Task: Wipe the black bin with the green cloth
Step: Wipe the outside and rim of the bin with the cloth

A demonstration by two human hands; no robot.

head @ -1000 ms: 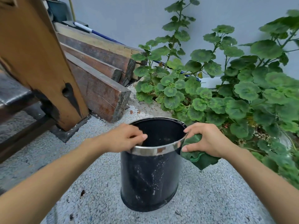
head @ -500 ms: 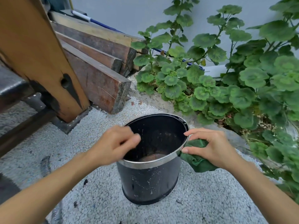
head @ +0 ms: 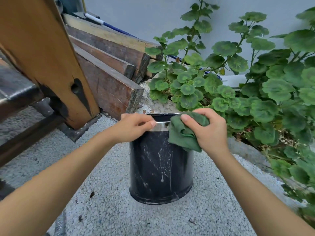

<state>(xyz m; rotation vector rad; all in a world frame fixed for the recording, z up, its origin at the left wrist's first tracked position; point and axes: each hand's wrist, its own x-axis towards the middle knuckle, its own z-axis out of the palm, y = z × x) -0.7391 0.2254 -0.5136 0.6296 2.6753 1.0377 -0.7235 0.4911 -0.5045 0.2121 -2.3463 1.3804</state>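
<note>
View from the person's head, looking down at a round, upright black bin (head: pixel 160 167) of metal with a silver band (head: pixel 161 127) round its top; it stands on pale grey pebbled ground (head: pixel 213 210), in the middle of the view, between both forearms.

The left hand (head: pixel 134 128) grips the bin's rim at the near left, fingers curled over the edge and thumb lying along the silver band; it seems to be steadying the bin. The right hand (head: pixel 209 132) clutches a crumpled dark green cloth (head: pixel 184 133), fingers and thumb closed round the bunched fabric, and presses it against the upper right of the bin, over the rim and the top of the outer wall; a fold hangs down the side.

As for progress, the wiping looks only just under way: the cloth sits at the top edge, while the black wall below it carries pale streaks, spatters and a drip mark down to the scuffed base; so most of the outside appears still to be cleaned. The far side cannot be seen, and hardly any of the inside, so their state cannot be judged.

Around the bin: a bushy plant with round green leaves (head: pixel 272 92) close on the right; stacked dark wooden planks (head: pixel 109 86) and a slanting orange-brown wooden beam (head: pixel 42 53) on the left; a plain grey wall (head: pixel 144 17) behind.
</note>
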